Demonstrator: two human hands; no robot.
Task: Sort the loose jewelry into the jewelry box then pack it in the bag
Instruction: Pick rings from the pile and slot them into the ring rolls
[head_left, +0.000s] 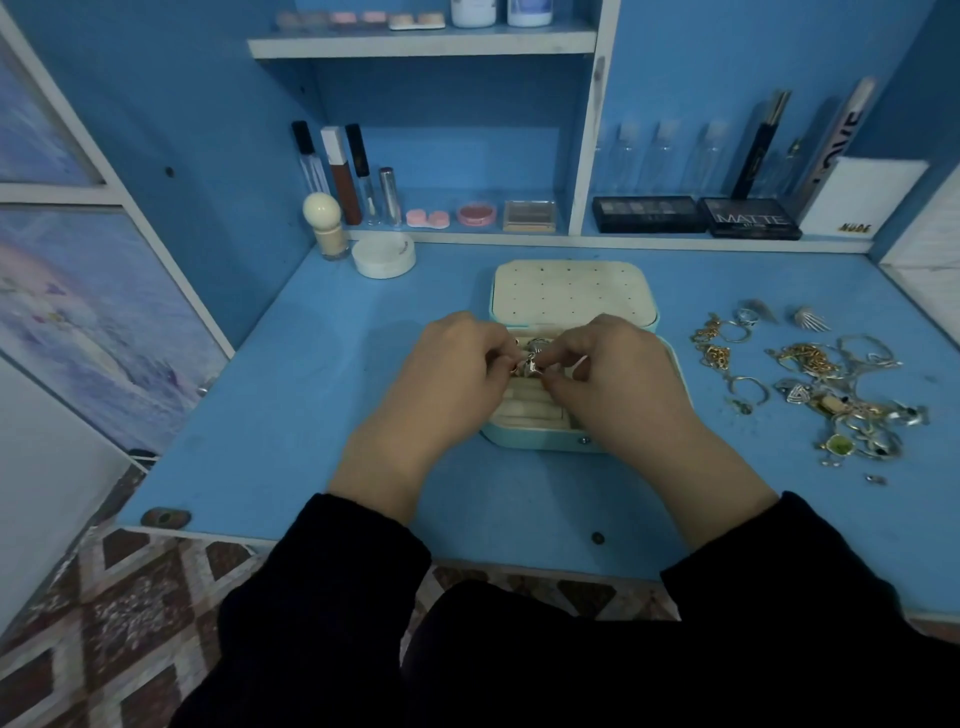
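A makeup corner in a home is being shown. A blue desk (311, 415) is being used as a dressing table. Lip gloss tubes (343, 171), eye shadow boxes (649, 213) and clear little bottles (660, 156) are being kept on its low shelf. A round white jar (383, 255) and loose jewelry (831, 384) are being kept on the desk top. The floor is being covered by a patterned rug (130, 613).
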